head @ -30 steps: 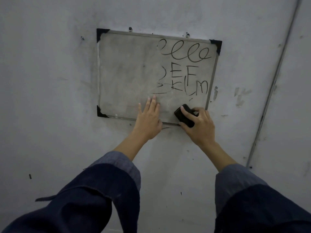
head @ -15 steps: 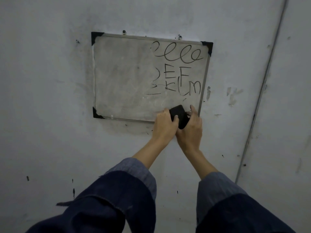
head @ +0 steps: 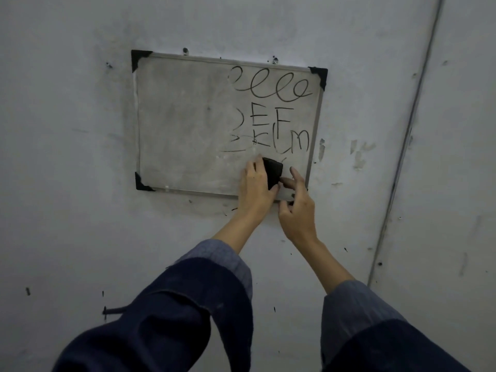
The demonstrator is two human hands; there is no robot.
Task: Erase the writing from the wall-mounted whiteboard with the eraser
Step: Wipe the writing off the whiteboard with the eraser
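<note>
Eraser [head: 273,173] upright (long axis vertical), left hand [head: 255,187] grip grasping it, right hand [head: 296,208] released.

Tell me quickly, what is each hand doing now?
Left hand: grips the black eraser against the whiteboard.
Right hand: fingers loosely spread, fingertips at the eraser's edge, gripping nothing.

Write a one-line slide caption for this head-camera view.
Left hand grips the eraser on the whiteboard below the writing; right hand touches it.
</note>
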